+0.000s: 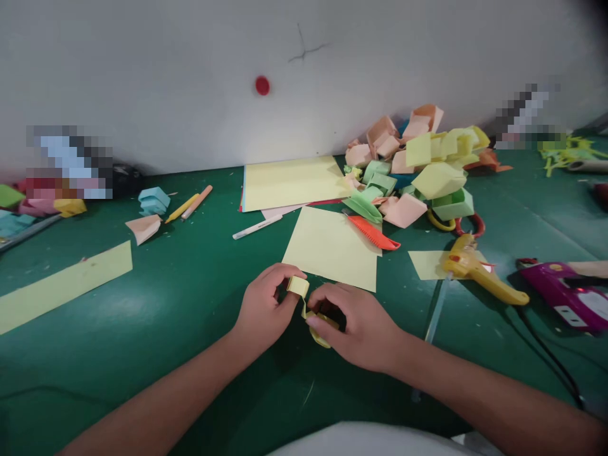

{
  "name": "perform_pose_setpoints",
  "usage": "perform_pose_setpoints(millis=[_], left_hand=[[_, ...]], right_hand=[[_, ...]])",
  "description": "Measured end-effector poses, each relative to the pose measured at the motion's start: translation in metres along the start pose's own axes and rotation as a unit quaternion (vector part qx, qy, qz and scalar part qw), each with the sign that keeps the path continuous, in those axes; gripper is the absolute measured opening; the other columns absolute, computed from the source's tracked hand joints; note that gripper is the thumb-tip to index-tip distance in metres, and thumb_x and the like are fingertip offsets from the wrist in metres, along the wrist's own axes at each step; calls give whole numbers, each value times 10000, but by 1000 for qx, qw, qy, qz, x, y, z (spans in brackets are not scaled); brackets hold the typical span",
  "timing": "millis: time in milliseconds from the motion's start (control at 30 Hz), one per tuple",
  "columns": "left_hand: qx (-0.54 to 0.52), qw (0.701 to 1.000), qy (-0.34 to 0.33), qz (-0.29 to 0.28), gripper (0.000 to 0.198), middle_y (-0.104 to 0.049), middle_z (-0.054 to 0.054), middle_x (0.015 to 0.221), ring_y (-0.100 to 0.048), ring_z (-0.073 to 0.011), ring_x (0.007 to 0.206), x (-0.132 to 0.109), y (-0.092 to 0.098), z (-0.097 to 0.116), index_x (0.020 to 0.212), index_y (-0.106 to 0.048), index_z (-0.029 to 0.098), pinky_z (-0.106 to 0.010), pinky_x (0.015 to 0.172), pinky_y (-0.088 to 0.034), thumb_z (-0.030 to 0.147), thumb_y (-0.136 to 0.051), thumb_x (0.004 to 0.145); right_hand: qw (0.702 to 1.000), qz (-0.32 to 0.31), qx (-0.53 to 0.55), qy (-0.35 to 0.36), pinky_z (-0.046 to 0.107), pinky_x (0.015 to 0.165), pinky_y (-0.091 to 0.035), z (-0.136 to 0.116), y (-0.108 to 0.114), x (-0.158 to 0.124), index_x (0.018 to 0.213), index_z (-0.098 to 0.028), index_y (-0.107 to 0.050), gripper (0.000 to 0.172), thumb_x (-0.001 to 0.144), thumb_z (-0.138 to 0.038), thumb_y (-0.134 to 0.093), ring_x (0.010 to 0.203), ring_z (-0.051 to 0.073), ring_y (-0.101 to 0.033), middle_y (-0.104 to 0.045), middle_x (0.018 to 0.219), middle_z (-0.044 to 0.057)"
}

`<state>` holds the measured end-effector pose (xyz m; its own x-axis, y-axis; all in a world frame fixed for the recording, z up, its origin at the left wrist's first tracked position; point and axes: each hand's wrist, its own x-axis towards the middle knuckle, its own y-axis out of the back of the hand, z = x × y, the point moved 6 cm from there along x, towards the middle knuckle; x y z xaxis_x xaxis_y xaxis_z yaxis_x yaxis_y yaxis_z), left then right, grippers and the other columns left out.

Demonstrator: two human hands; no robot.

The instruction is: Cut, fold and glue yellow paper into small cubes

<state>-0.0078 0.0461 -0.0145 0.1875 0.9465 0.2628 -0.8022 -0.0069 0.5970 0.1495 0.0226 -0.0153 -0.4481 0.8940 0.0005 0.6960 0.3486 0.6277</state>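
Between my two hands is a small folded yellow paper piece [298, 286], made of two curled parts joined by a narrow strip. My left hand [266, 303] pinches the upper curled part between thumb and fingers. The lower rounded part sits in the grip of my right hand [358, 323], its far side partly hidden by the fingers. Just beyond my hands lies a pale yellow paper sheet [332, 247]. An orange-red cutter [373, 233] rests on that sheet's right edge.
A heap of folded paper pieces [408, 164] stands at the back right. To the right lie a yellow glue gun [484, 272], its cord and a purple tool [565, 294]. A white pen [257, 227], pencils [190, 204] and a yellow strip [66, 285] lie leftward on the green table [190, 285].
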Motion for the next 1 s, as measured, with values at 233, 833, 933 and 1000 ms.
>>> perform_pose_setpoints(millis=[233,833,933,1000], left_hand=[[-6,1000,-18,4,255,-716,11,955,-537,-91,601,-1,1,1,958,-673,230,-216,538,-403,75,-522,821],[31,999,15,-3,292,-715,10,913,-629,-135,726,4,4,-1,975,-666,232,-236,630,-488,69,-494,804],[29,1000,7,-6,310,-723,9,937,-656,-144,796,3,3,-2,995,-663,235,-242,678,-510,62,-486,808],[33,999,10,-3,314,-733,6,945,-662,-150,796,2,4,-4,1009,-671,238,-253,688,-518,74,-490,812]], right_hand=[[996,-14,82,-36,296,728,-485,5,-8,2,1038,-274,-561,191,860,-279,-630,817,147,-643,-707,940,-34],[988,2,152,-40,300,688,-495,9,-8,4,988,-264,-570,148,857,-278,-639,736,136,-604,-668,876,-36],[988,-2,151,-41,300,688,-494,8,-9,5,999,-265,-572,154,860,-282,-637,743,138,-606,-666,880,-35],[987,-4,152,-41,300,687,-495,8,-9,6,1007,-265,-571,163,860,-283,-638,741,137,-605,-666,881,-35]])
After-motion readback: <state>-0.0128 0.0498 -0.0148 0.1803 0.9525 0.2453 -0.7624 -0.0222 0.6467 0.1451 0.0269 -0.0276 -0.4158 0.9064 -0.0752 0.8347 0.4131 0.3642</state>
